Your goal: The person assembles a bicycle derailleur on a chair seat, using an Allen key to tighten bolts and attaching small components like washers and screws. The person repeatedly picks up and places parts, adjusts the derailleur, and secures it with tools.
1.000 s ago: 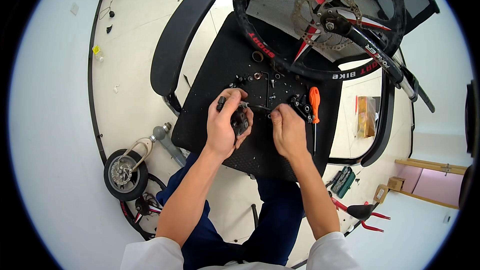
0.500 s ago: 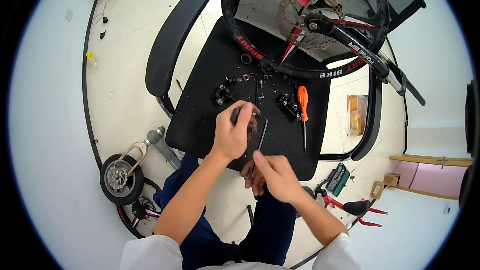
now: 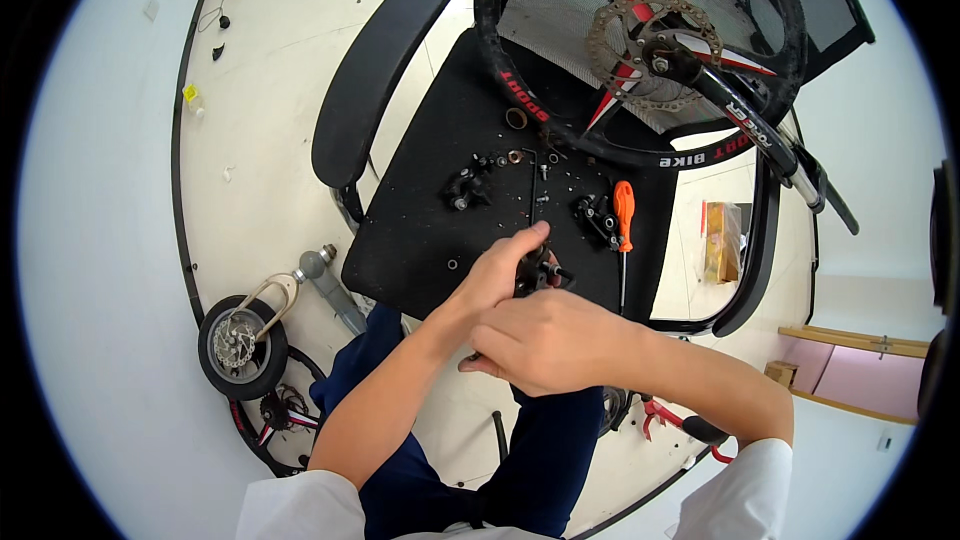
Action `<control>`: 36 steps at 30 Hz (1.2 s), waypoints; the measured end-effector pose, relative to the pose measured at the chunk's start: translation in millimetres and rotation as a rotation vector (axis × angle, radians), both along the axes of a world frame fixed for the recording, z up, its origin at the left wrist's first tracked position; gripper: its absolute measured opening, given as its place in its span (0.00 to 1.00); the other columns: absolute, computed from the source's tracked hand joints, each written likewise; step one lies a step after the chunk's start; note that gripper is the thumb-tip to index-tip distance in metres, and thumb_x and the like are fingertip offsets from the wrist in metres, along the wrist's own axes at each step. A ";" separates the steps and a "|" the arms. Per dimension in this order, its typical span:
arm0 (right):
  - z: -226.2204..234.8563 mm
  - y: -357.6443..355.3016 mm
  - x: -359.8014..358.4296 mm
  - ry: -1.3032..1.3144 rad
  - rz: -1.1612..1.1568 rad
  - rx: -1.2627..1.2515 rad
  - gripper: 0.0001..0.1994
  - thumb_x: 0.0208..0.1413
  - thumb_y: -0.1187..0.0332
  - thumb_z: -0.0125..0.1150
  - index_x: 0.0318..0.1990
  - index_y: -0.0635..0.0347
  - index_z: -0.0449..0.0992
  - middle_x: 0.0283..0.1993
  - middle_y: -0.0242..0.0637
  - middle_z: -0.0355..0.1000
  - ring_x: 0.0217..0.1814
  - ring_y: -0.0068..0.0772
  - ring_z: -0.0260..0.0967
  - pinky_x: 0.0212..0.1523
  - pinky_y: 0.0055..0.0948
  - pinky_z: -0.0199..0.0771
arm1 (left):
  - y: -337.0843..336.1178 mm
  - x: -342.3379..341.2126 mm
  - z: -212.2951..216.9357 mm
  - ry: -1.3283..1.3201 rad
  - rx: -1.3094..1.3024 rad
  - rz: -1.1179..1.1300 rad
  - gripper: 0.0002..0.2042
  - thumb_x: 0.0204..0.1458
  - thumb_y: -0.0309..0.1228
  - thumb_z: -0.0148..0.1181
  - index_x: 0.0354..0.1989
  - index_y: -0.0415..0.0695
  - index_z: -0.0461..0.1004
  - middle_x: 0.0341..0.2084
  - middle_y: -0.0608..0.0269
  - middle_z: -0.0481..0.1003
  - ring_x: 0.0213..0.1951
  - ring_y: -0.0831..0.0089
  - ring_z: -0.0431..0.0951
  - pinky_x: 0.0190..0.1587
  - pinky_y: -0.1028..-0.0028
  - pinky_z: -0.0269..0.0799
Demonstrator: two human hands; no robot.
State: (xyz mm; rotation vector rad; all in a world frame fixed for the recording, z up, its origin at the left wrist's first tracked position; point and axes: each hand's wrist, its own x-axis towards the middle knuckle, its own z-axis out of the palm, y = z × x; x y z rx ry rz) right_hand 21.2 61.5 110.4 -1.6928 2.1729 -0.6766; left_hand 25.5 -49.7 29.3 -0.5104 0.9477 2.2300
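My left hand [image 3: 495, 278] reaches forward over the near edge of a black chair seat [image 3: 415, 240] and grips a small black brake part [image 3: 540, 270] between thumb and fingers. Just below it, my right hand [image 3: 550, 340] crosses in front with its fingers curled, and whether they hold anything is hidden. On the seat lie two more black brake parts [image 3: 465, 188] [image 3: 597, 218], an orange-handled screwdriver [image 3: 624, 210] to the right, and several small rings and screws.
A bicycle wheel [image 3: 520, 90] with a brake disc [image 3: 615, 40] rests against the chair's mesh back. On the white floor are a small wheel [image 3: 240, 345] at lower left, red-handled pliers [image 3: 680, 420] at lower right, and a small box [image 3: 722, 240] beyond the armrest.
Both hands were on parts at mid-seat. My left hand pulled the black part to the near edge. My right hand dropped toward my lap, then rose below the left hand.
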 end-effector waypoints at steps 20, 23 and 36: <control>-48.3 -3.7 -85.0 -1.212 -1.274 -0.892 0.16 0.65 0.61 0.54 0.27 0.59 0.66 0.17 0.20 0.51 0.15 0.12 0.45 0.13 0.18 0.42 | -0.1 2.9 -19.9 0.278 -0.258 0.112 0.11 0.55 0.30 0.51 0.22 0.39 0.68 0.12 0.62 0.69 0.11 0.80 0.63 0.12 0.78 0.54; -86.0 15.7 -81.7 -1.531 -1.392 -1.229 0.13 0.66 0.64 0.52 0.30 0.58 0.64 0.19 0.20 0.48 0.16 0.13 0.41 0.13 0.17 0.39 | -1.2 3.3 -20.2 0.522 -0.542 0.085 0.07 0.52 0.26 0.52 0.25 0.37 0.69 0.13 0.62 0.71 0.17 0.79 0.69 0.20 0.76 0.61; -55.5 42.2 -60.1 0.126 -1.108 -0.520 0.13 0.59 0.64 0.59 0.44 0.66 0.72 0.48 0.43 0.71 0.50 0.40 0.71 0.50 0.37 0.73 | -24.2 -0.4 -9.2 0.310 0.095 0.150 0.09 0.54 0.32 0.46 0.33 0.38 0.69 0.17 0.55 0.70 0.11 0.79 0.62 0.11 0.79 0.55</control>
